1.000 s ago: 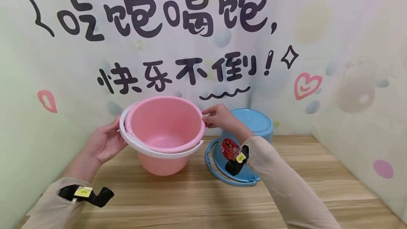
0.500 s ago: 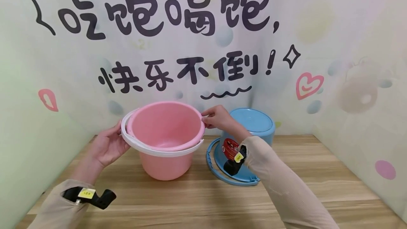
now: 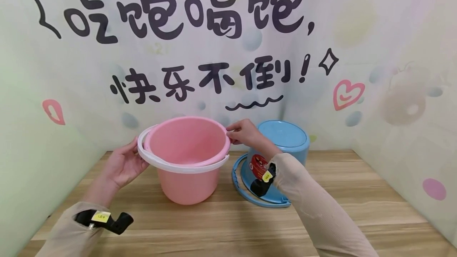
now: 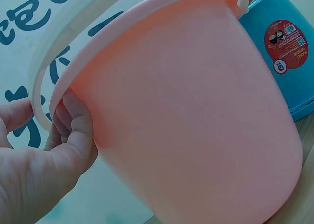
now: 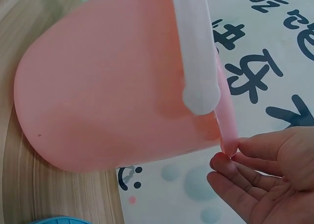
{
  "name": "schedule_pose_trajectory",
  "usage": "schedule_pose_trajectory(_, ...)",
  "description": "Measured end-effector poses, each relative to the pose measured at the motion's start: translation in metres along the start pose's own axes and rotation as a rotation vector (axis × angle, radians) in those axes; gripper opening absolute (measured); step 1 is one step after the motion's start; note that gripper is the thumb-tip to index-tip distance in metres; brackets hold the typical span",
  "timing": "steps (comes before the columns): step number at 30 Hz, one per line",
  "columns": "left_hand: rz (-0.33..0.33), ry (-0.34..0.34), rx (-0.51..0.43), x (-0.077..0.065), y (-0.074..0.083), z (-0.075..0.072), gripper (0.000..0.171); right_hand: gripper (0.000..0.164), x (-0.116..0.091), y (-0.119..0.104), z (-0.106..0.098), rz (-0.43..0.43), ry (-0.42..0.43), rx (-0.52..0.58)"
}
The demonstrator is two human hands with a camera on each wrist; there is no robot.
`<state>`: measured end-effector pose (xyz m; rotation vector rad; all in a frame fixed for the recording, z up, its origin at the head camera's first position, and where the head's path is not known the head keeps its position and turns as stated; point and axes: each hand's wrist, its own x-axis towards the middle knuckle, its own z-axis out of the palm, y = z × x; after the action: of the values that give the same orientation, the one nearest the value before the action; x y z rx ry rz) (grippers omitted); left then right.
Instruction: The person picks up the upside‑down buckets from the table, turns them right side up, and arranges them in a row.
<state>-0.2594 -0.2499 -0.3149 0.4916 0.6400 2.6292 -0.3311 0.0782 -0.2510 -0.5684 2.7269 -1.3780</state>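
Back wall: white backdrop printed with large black characters (image 3: 314, 102), standing behind the table.
Table: wood-grain tabletop (image 3: 200, 229), beneath both buckets.
Pink bucket: round, tapered pink plastic bucket (image 3: 189, 183), left of centre over the table, between the two hands. Its mouth points up, the inside showing in the head view; its long axis runs close to upright, narrower base down. Whether the base touches the wood, I cannot tell.
Blue bucket: round blue plastic bucket (image 3: 283, 135) beside it on the right, upside down, base up, partly behind the right forearm.
White handle: curved white plastic handle (image 3: 185, 167), swung down across the near side of the pink bucket, just below its rim.
Left arm and hand: forearm reaches up and inward; the left hand (image 3: 125, 165) is at the bucket's left side, its bent fingers set under the rim, another digit touching the handle.
Right arm and hand: forearm slants in across the blue bucket; the right hand (image 3: 246, 133) has thumb and fingers pinched on the rim's right edge.
Label: red oval sticker (image 3: 258, 164) on the blue bucket's side.
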Motion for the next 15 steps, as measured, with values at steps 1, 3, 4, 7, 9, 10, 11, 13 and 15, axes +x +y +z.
schedule_pose_trajectory(1, 0.002, 0.002, -0.002, 0.0004, -0.0001, -0.0002, 0.036, 0.025, 0.0002, 0.0002, 0.0001, 0.001, 0.0, 0.001)
schedule_pose_trajectory(3, 0.005, 0.007, -0.006, 0.001, -0.0002, -0.0007, 0.036, 0.025, 0.0006, 0.0007, 0.0006, 0.004, 0.001, 0.002)
schedule_pose_trajectory(4, 0.006, 0.012, -0.009, 0.0012, -0.0002, -0.0009, 0.036, 0.025, 0.0009, 0.0009, 0.001, 0.006, 0.001, 0.002)
schedule_pose_trajectory(7, 0.008, 0.022, -0.023, 0.0013, 0.0001, -0.0017, 0.036, 0.025, 0.0019, 0.0009, 0.002, 0.011, 0.004, 0.003)
schedule_pose_trajectory(9, 0.01, 0.031, -0.028, 0.001, 0.0004, -0.0023, 0.036, 0.025, 0.0024, 0.0007, 0.0027, 0.013, 0.004, 0.006)
schedule_pose_trajectory(10, 0.011, 0.034, -0.031, 0.0008, 0.0006, -0.0027, 0.035, 0.025, 0.0023, 0.0004, 0.003, 0.012, 0.004, 0.005)
schedule_pose_trajectory(11, 0.011, 0.034, -0.032, 0.0007, 0.0008, -0.0032, 0.035, 0.026, 0.0025, 0.0003, 0.0032, 0.013, 0.002, 0.008)
schedule_pose_trajectory(13, 0.011, 0.031, -0.034, 0.0003, 0.0012, -0.0045, 0.036, 0.026, 0.0023, 0.0002, 0.0036, 0.011, -0.003, 0.009)
schedule_pose_trajectory(15, 0.007, 0.025, -0.035, -0.0002, 0.0014, -0.0059, 0.037, 0.026, 0.0022, 0.0006, 0.0041, 0.012, -0.007, 0.013)
